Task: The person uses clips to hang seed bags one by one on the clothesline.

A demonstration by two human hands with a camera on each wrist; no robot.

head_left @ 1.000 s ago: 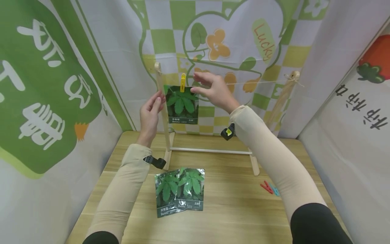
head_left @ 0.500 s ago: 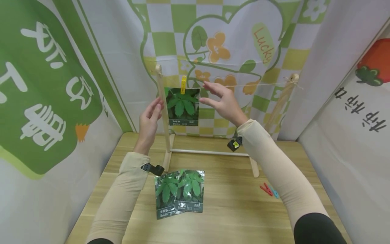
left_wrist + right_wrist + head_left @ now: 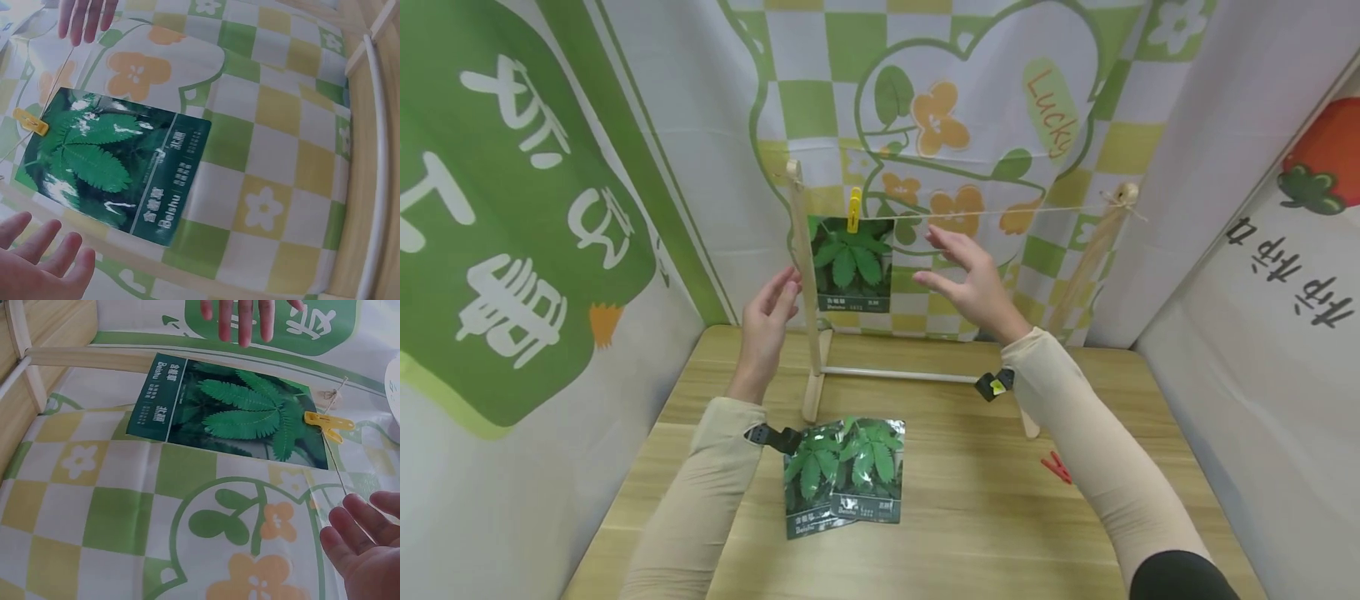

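A green seed packet (image 3: 852,265) with a leaf picture hangs from the string (image 3: 1015,212), held at its top edge by a yellow clothespin (image 3: 854,210). My left hand (image 3: 763,321) is beside the frame's left wooden post (image 3: 803,267), its fingers relaxed and holding nothing. To the right of the packet, just under the string, my right hand (image 3: 973,283) has its fingers spread apart from the thumb, also with nothing in it. In the right wrist view, the clothespin (image 3: 328,425) sits on the packet's edge (image 3: 231,412).
Two more packets, one overlapping (image 3: 867,471) the other (image 3: 808,492), lie on the wooden table (image 3: 970,533). A red clothespin (image 3: 1057,467) lies at the right, beside my right sleeve. A white rod (image 3: 898,374) joins the frame's feet. Printed cloths surround the table.
My right hand has drawn away from the packet's upper corner, moving right and down. My left hand has lowered slightly near the post. The packet stays hanging; the blue clothespin is now behind the sleeve.
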